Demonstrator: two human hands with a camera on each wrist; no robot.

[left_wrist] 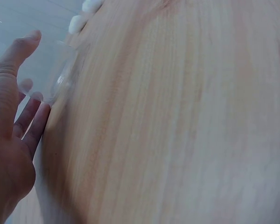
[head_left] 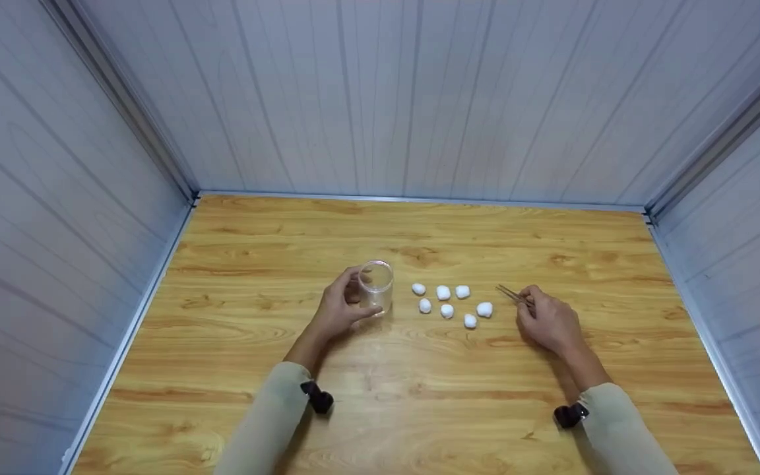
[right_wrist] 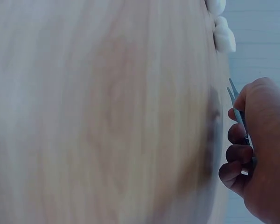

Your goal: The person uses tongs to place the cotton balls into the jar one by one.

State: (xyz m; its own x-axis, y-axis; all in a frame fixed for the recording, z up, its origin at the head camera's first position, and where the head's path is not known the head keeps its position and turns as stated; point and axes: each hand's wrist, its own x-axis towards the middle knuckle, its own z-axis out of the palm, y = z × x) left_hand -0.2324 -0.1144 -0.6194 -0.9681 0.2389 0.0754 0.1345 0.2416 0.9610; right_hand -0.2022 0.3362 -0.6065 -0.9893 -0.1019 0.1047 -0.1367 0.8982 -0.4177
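My left hand (head_left: 335, 311) holds a clear, open-topped jar (head_left: 383, 300) standing upright on the table, its thumb on the near side and its fingers round the back left. In the left wrist view, fingertips show through the clear wall of the jar (left_wrist: 60, 70). Between the two hands lie several white cotton balls (head_left: 446, 311) in loose rows, just right of the jar. Right of them, my right hand (head_left: 555, 324) grips metal tweezers (head_left: 510, 293), tips pointing left toward the cotton balls. The right wrist view shows the tips of the tweezers (right_wrist: 232, 93) apart, with nothing between them.
The wood-grain table (head_left: 380, 409) is bounded by a pale panelled wall (head_left: 380, 99) at the back and similar walls at left and right. A metal strip (head_left: 419, 199) runs along its back edge. A black wrist camera (head_left: 317, 398) sits on each sleeve.
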